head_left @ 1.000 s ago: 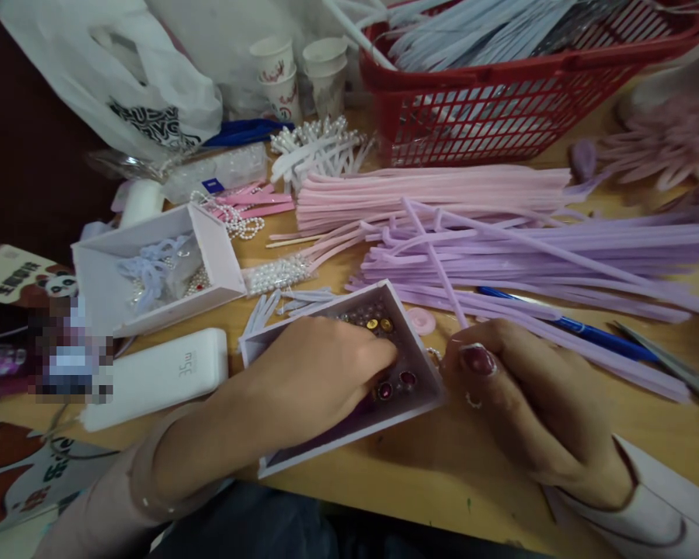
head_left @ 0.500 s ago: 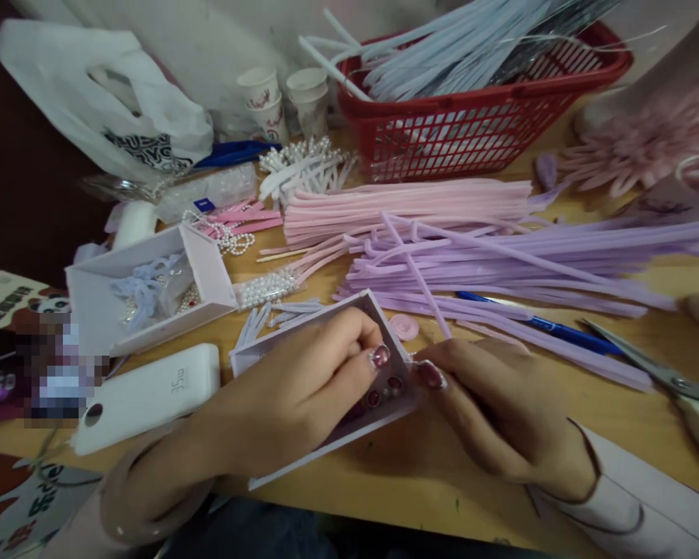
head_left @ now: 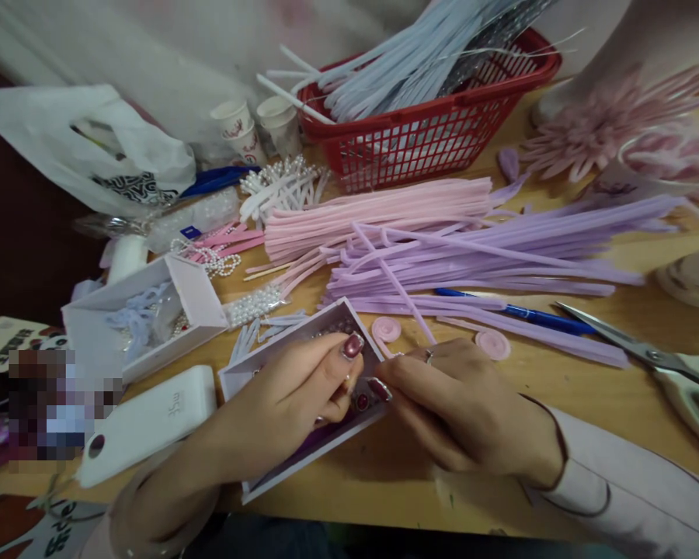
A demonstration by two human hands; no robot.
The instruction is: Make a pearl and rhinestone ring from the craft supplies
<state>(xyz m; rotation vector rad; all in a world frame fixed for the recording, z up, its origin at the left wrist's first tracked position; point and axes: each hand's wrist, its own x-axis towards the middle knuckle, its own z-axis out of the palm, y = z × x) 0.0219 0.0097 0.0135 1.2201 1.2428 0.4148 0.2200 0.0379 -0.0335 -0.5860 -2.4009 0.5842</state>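
Observation:
My left hand (head_left: 300,392) is closed over a white open box (head_left: 303,464), its thumb pressed against curled fingers. Whatever those fingers hold is hidden. Small dark red gems and beads (head_left: 362,401) show inside the box below it. By the box's right end, my right hand (head_left: 466,407) is closed in a pinch, its fingertips close to the left hand. Anything in that pinch is too small to make out. A lilac pipe cleaner (head_left: 405,295) runs down behind the right hand's knuckles. Pink coiled spirals (head_left: 386,329) lie just beyond the hands.
Lilac pipe cleaners (head_left: 501,241) and pink ones (head_left: 378,213) lie across the table. A red basket (head_left: 413,147) stands behind them. Scissors (head_left: 652,355) and a blue pen (head_left: 547,319) lie at right. A white power bank (head_left: 151,423) and another white box (head_left: 175,334) are at left.
The view has shifted, sliding most things leftward. My left thumb has lifted and turned upward. A second pink spiral, formerly behind my right hand, now shows.

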